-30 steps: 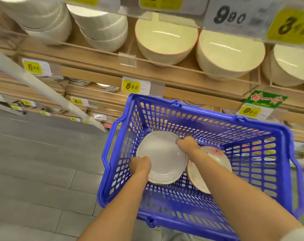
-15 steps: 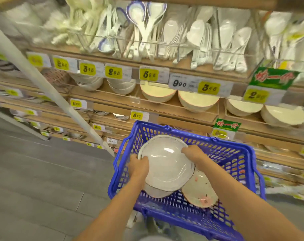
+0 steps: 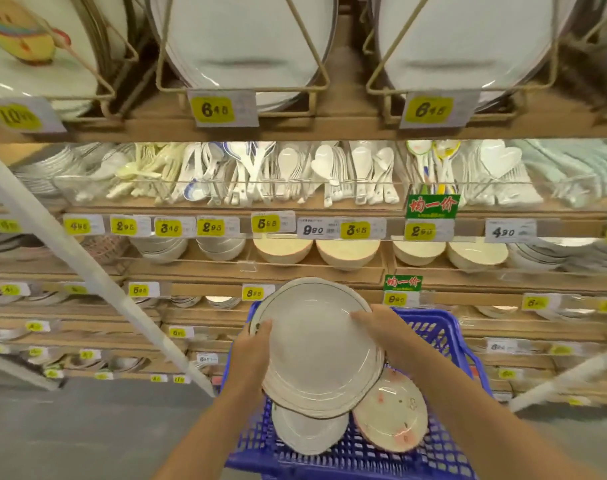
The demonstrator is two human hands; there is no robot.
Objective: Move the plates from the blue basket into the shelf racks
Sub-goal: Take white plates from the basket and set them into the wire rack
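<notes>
Two hands of ours grip a stack of round white plates with thin dark rim lines (image 3: 317, 344), lifted just above the blue plastic basket (image 3: 444, 341) in the lower centre of the frame. Our left hand (image 3: 252, 351) is closed on the stack's left edge, thumb over the rim; our right hand (image 3: 381, 327) is closed on the upper right edge, fingers curled over the top plate. The stack tilts toward us between the two hands. Below it, still in the basket, lie a plain white plate (image 3: 305, 433) at lower centre and a cream plate with pink flower marks (image 3: 392, 415) to its right, partly under the stack. Across the top of the frame, large white oval plates (image 3: 246, 39) stand upright in tan wire shelf racks (image 3: 316, 81).
</notes>
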